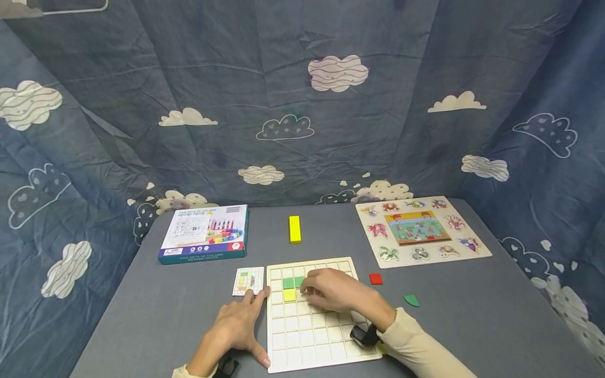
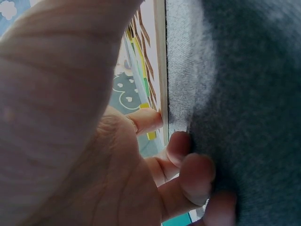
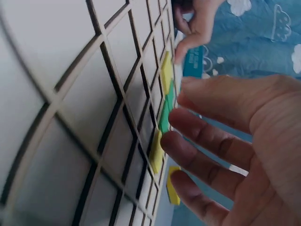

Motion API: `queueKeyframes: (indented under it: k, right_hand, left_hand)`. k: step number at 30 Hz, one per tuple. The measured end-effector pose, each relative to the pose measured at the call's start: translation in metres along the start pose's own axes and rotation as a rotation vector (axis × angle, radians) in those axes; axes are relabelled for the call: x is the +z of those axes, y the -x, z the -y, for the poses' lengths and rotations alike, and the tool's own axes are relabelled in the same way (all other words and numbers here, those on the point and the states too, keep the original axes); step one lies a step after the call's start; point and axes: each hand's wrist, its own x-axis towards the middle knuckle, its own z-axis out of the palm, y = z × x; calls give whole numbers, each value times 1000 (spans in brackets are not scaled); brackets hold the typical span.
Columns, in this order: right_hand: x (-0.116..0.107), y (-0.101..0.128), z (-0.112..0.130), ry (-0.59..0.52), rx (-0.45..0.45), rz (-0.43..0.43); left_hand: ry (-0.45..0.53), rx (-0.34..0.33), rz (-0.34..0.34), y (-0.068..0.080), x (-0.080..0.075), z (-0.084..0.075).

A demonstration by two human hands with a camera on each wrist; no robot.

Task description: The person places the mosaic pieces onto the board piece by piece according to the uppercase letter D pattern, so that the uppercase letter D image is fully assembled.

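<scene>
Wooden grid board [image 1: 326,336], lying flat on grey tabletop [image 1: 160,315]. On its far L part: two green square tiles [image 1: 288,283], side by side, w/ a yellow square tile [image 1: 290,295] just near of the L one. R wrist view adds a second yellow tile [image 3: 156,151], to the R of the greens; head view hides it behind the hand.

R hand [image 1: 333,290] is over the board's far half, palm down, fingers loosely bent & slightly apart, thumb set off from them. Tiles lie just beyond the fingertips; R green tile is immed. L of them in head view, second yellow tile close by in R wrist view. Contact w/ either: cannot tell.

L hand [image 1: 235,320]: fingers spread, thumb at board's near L corner, index tip at its L edge; other fingertips by the near edge of a printed pattern card [image 1: 248,278], L of board. Whether they touch the card: cannot tell.

Surroundings: far of board, yellow rectangular block [image 1: 295,230]; far L, boxed "Five Sets of Column" set [image 1: 203,233]; far R, sea-animal puzzle board [image 1: 384,231]. R of board, red square tile [image 1: 375,279] &, farther R, green quarter-circle tile [image 1: 411,301]. Backdrop: blue cloud-print cloth [image 1: 227,47].
</scene>
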Motion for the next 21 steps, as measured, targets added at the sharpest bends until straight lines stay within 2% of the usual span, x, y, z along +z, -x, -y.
queueKeyframes:
  k: [7, 14, 21]
  right_hand:
    - [-12, 29, -11, -88, 35, 18]
    - [-15, 63, -25, -169, 43, -3]
    - [-25, 97, -35, -242, 150, 22]
  left_hand:
    - [7, -1, -11, 0, -1, -2]
    - [6, -4, -6, 0, -2, -3]
    - [14, -23, 2, 1, -3, -3]
